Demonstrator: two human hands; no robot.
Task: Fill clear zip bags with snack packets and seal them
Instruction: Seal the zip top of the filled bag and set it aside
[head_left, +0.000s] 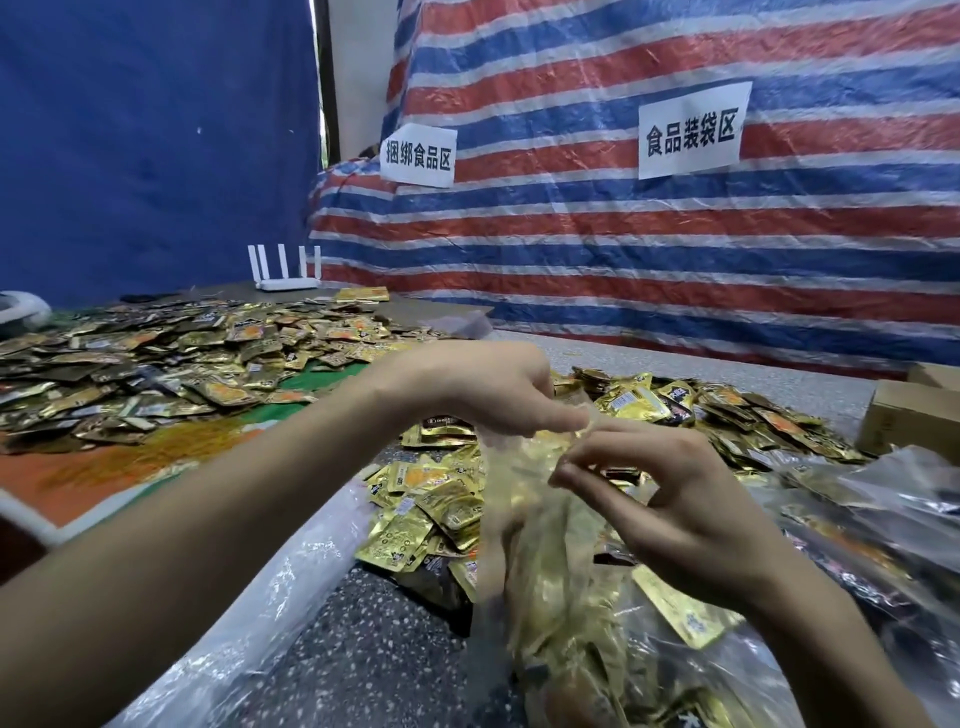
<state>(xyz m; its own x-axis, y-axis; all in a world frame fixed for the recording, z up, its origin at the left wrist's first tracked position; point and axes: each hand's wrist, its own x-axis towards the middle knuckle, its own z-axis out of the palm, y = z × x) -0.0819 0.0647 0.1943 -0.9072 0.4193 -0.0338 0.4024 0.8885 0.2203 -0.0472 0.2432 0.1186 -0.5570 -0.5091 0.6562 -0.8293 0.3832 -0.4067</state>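
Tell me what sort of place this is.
Probably a makeshift food-packing workshop. A paper sign on the striped tarp wall reads "food bagging area". Loose gold snack packets lie heaped on the table. The left hand and right hand pinch the top of a clear zip bag.

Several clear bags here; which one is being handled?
The clear bag hanging upright at centre, holding gold packets: left hand and right hand pinch its top edge. The other bags lie flat at right, untouched.
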